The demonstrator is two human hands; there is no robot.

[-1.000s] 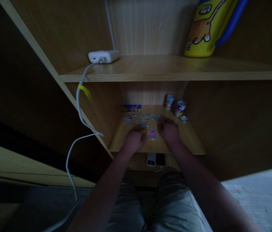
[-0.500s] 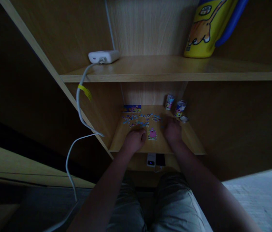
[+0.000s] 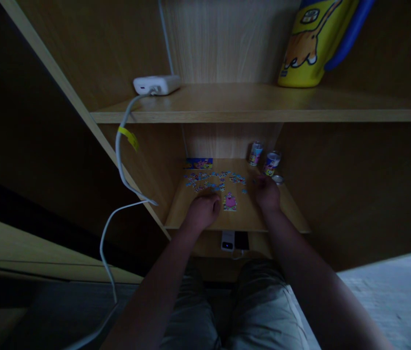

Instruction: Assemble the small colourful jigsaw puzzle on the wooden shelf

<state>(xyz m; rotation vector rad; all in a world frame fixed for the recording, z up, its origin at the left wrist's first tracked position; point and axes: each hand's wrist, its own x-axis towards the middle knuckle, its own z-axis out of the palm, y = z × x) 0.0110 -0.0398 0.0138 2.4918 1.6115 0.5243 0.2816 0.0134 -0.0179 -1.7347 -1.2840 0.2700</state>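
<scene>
Both my hands rest on a low wooden shelf (image 3: 285, 216) strewn with several small jigsaw pieces (image 3: 208, 181). My left hand (image 3: 203, 210) lies curled, fingers bent under, just left of a small joined patch with a pink figure (image 3: 230, 201). My right hand (image 3: 266, 192) sits to the right of that patch, fingers bunched toward the loose pieces and close to a round lid (image 3: 277, 179). The light is dim, so what either hand holds stays unclear.
Two small printed tubes (image 3: 264, 158) stand at the shelf's back right, a picture card (image 3: 199, 163) at the back left. Above, an upper shelf (image 3: 227, 109) carries a white adapter (image 3: 157, 85) with a dangling cable (image 3: 119, 155) and a yellow bag (image 3: 316, 41). A white device (image 3: 228, 240) lies below.
My right hand slid to the right, away from the pink patch and toward the lid. My left hand stayed put.
</scene>
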